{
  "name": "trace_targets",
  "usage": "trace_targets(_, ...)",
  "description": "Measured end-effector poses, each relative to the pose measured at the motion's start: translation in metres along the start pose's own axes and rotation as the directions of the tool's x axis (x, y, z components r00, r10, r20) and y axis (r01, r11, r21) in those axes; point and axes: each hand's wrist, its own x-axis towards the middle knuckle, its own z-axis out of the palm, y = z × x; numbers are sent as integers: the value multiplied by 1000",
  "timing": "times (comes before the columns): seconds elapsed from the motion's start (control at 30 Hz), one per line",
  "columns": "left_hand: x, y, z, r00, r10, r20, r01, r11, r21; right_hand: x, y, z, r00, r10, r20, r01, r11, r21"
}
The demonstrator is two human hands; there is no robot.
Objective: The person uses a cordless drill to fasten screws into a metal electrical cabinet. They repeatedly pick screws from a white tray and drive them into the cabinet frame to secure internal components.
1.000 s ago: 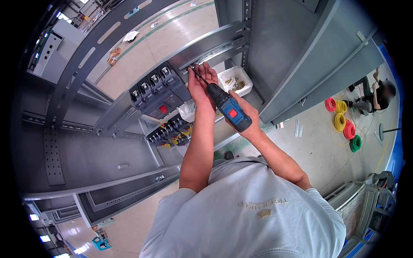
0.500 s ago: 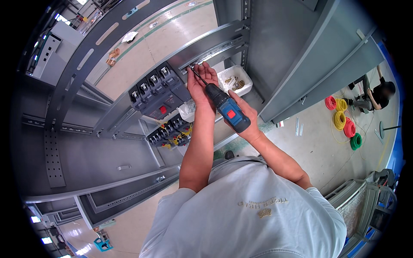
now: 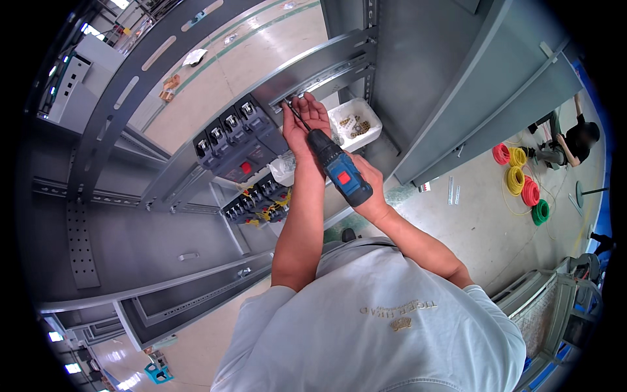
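My right hand is closed around the grip of a blue and black cordless drill. Its long thin bit reaches up to a metal mounting rail. My left hand is palm up beneath the rail, with thumb and fingertips drawn together around the bit's tip. Whatever small piece they pinch is too small to make out. Just left of that hand sits a dark grey circuit breaker with a red button and metal terminals. To its right is a white bin of small brass-coloured hardware.
Grey cabinet frame members surround the work, with a tall panel on the right. Below the large breaker are smaller breakers with yellow wires and a clear plastic bag. Coloured wire coils lie near a crouching person.
The drill and my right hand have shifted slightly left and down, turning a little. My left hand stays at the rail. A dark shape has appeared at the right edge.
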Motion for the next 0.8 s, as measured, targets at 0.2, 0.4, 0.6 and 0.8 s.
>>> trace_targets(0.2,3,1,-1,999,-9,51,9,1000,-10,2,0,-2,1000,12,19,-12,1000,15)
trace_targets(0.4,1,0,3,999,-7,35,6,1000,13,2,1,-3,999,28,33,-28,1000,-1)
trace_targets(0.6,-1,-5,2,1000,-24,8,24,999,22,2,5,-2,1000,12,7,-12,1000,-3)
trace_targets(0.8,-3,-5,5,1000,-14,18,14,999,38,4,4,-4,999,37,7,-38,999,30)
